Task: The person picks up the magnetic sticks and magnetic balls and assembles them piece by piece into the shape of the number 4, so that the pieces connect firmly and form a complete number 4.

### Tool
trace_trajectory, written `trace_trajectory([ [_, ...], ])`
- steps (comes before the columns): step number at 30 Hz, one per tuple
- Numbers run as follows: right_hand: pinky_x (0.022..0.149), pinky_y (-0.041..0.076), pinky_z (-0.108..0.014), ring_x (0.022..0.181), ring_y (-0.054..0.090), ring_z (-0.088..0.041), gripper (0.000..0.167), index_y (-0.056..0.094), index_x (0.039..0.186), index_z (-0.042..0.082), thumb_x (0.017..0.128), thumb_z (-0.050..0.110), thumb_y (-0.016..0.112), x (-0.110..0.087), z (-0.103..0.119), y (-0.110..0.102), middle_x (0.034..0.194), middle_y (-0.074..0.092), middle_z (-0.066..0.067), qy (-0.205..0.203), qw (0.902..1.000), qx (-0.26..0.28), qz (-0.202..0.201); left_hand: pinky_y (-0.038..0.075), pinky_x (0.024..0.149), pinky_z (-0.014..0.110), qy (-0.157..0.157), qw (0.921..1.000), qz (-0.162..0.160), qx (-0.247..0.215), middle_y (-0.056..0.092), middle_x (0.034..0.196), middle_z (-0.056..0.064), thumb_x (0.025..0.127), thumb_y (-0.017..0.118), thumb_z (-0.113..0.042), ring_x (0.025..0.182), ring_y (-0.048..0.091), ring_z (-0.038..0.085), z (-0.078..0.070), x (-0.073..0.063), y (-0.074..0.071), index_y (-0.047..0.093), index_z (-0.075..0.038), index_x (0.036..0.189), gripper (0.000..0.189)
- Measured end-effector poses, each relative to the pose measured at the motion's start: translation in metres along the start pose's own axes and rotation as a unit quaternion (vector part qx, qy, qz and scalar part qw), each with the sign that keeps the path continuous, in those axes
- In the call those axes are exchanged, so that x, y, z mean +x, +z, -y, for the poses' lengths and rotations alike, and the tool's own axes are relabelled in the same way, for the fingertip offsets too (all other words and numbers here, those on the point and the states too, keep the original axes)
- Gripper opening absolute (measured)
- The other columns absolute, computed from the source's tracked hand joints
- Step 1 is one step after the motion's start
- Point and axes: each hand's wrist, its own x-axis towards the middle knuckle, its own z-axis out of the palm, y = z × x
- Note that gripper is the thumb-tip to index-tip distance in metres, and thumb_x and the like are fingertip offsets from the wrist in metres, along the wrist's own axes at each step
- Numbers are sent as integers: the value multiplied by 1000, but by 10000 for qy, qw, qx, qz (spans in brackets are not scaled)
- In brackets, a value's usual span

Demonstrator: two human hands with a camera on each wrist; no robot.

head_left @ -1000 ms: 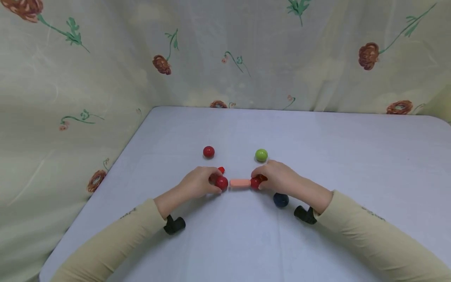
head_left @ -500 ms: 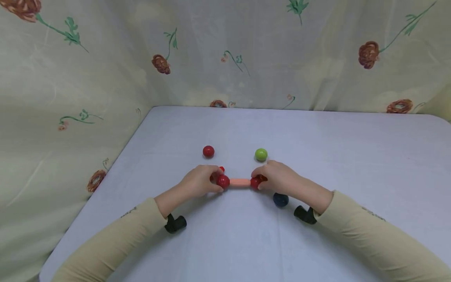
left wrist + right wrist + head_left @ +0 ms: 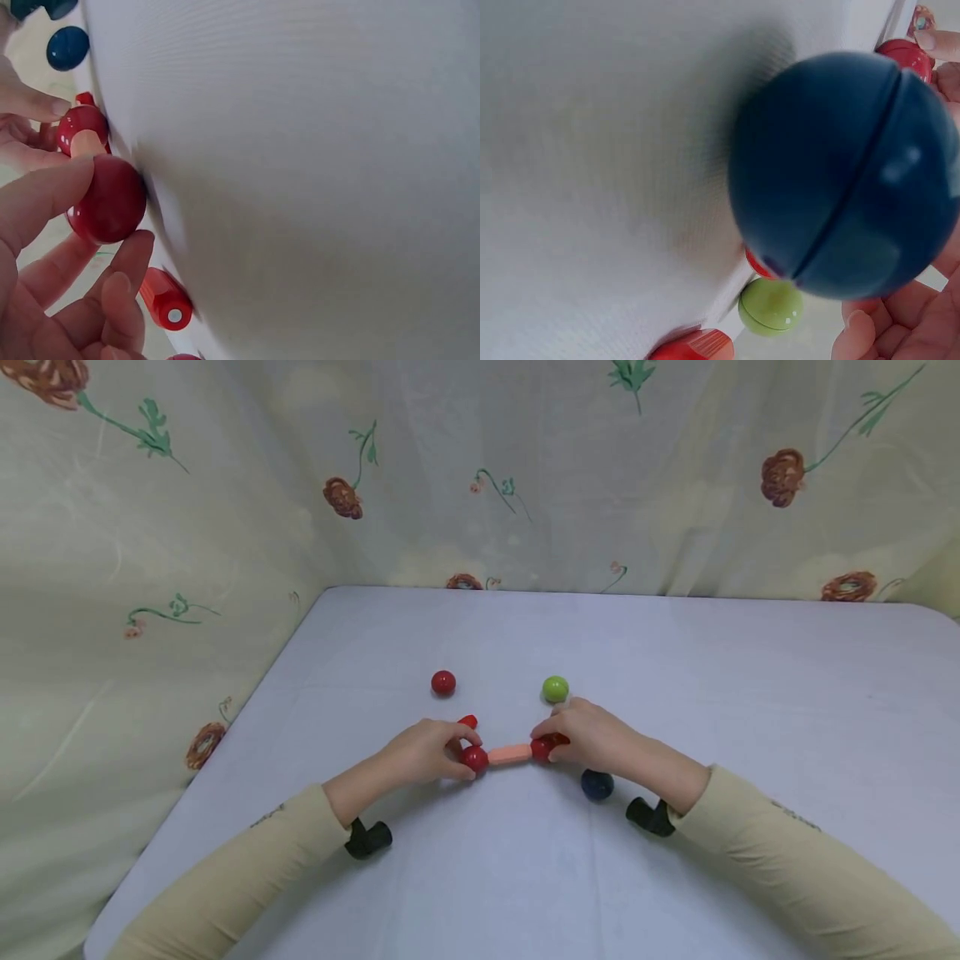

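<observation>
Rod: the peach rod (image 3: 509, 754) lies between the two hands, one end touching the left ball (image 3: 475, 759), the other touching the right ball (image 3: 540, 750); its left end sits slightly nearer the person.
Left hand: the left hand (image 3: 433, 748) grips the left ball, thumb on one side, fingertips on the other; it does not touch the rod.
Right hand: the right hand (image 3: 588, 735) pinches the right ball at the rod's other end; part of that ball is hidden by the fingers.
Height: whether the rod itself touches the table (image 3: 720, 693) cannot be told.
Red rod: beside the left hand, on its far side, the red rod (image 3: 468, 721) is partly covered in the head view; the left wrist view shows a pale disc on its end.
Blue ball: the blue ball (image 3: 597, 785) rests on the near side of the right hand, just beside the wrist, and looms large in the right wrist view.
Green ball: the green ball (image 3: 556, 689) is just beyond the right hand.
Spare ball: another red ball (image 3: 443, 683) lies beyond the left hand, apart from it.
Backdrop: a flowered curtain (image 3: 570, 460) hangs behind the table.
</observation>
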Motion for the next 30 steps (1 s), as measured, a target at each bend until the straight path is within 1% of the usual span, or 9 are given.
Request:
trace_trajectory([
  [3, 73, 47, -30, 82, 54, -17, 30, 69, 105, 7, 75, 7, 73, 1, -1, 0, 92, 64, -7, -28, 10000, -59, 18, 45, 59, 22, -44, 9999, 143, -79, 61, 84, -2, 77, 74, -18, 71, 54, 13, 1, -1, -1, 63, -17, 110, 35],
  [7, 74, 48, -31, 83, 55, -18, 31, 68, 105, 7, 75, 6, 73, 2, -1, 0, 93, 64, -7, -1, 10000, -18, 31, 46, 60, 23, -51, 9993, 301, -201, 61, 85, -2, 77, 73, -19, 71, 55, 13, 2, -2, -3, 63, -18, 109, 33],
  [13, 75, 49, -31, 83, 55, -18, 31, 68, 106, 6, 75, 6, 73, 5, -1, -1, 94, 65, -7, 115, 9999, 51, -14, 47, 64, 24, 76, 9974, 567, -435, 62, 83, -3, 78, 73, -20, 75, 56, 13, 5, -3, -6, 64, -19, 106, 29],
  [16, 76, 49, -31, 83, 55, -17, 31, 68, 106, 6, 76, 7, 73, 7, -1, -1, 94, 66, -6, 140, 9999, 78, -57, 47, 66, 24, 262, 9955, 702, -575, 63, 81, -4, 79, 72, -19, 76, 57, 13, 7, -3, -7, 65, -19, 104, 26],
  [20, 77, 49, -32, 82, 55, -16, 28, 68, 105, 6, 77, 8, 72, 9, -1, -1, 94, 66, -5, 119, 9998, 149, -94, 47, 69, 25, 684, 9919, 849, -649, 66, 85, -4, 79, 71, -17, 79, 59, 12, 5, -4, -4, 67, -18, 102, 23],
  [22, 77, 50, -32, 81, 55, -15, 27, 68, 104, 6, 78, 8, 71, 10, -2, -1, 94, 67, -5, 114, 9996, 217, -118, 47, 70, 25, 841, 9903, 916, -626, 66, 87, -5, 79, 71, -17, 79, 59, 11, 4, -4, -2, 67, -19, 102, 23],
  [26, 77, 50, -32, 81, 55, -15, 25, 68, 104, 6, 79, 8, 70, 11, -1, -1, 94, 67, -5, 104, 9993, 307, -177, 48, 70, 24, 949, 9881, 1073, -553, 66, 89, -7, 79, 72, -17, 80, 59, 10, 0, -5, 1, 67, -22, 104, 26],
  [30, 76, 50, -31, 80, 55, -14, 24, 69, 102, 7, 79, 6, 69, 11, 0, -1, 92, 67, -4, 70, 9992, 312, -245, 48, 70, 23, 1057, 9868, 1158, -405, 65, 89, -8, 78, 72, -18, 80, 58, 10, -6, -5, 5, 66, -24, 106, 29],
])
